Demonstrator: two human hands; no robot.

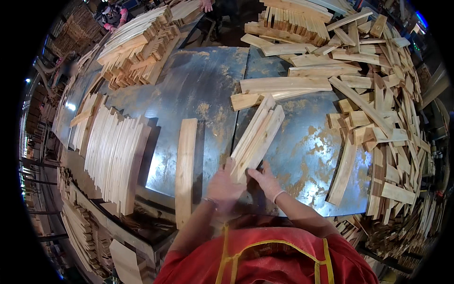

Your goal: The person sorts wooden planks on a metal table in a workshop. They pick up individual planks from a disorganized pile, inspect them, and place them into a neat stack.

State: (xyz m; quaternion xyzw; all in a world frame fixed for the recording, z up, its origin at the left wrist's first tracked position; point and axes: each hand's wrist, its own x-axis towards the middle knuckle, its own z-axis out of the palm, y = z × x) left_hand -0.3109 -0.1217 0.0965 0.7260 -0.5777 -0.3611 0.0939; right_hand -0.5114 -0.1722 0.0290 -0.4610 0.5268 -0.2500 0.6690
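A small bundle of pale wooden boards [257, 135] slants away from me over the metal tabletop, the near end between my hands. My left hand [225, 185] is closed along the left side of that end and looks slightly blurred. On the other side my right hand [267, 181] grips the boards, thumb and fingers against the right edge. Just left of my hands a single board [186, 161] lies lengthwise, its near end at the table's front edge. Farther left, a row of boards [116, 156] is set tightly side by side.
The metal table [215, 80] is dusted with sawdust. Stacked boards [137, 45] rise at the far left and another stack [295, 23] at the far right. A loose heap of offcuts [388, 109] covers the right side. Across the table a person [113, 16] stands at far left.
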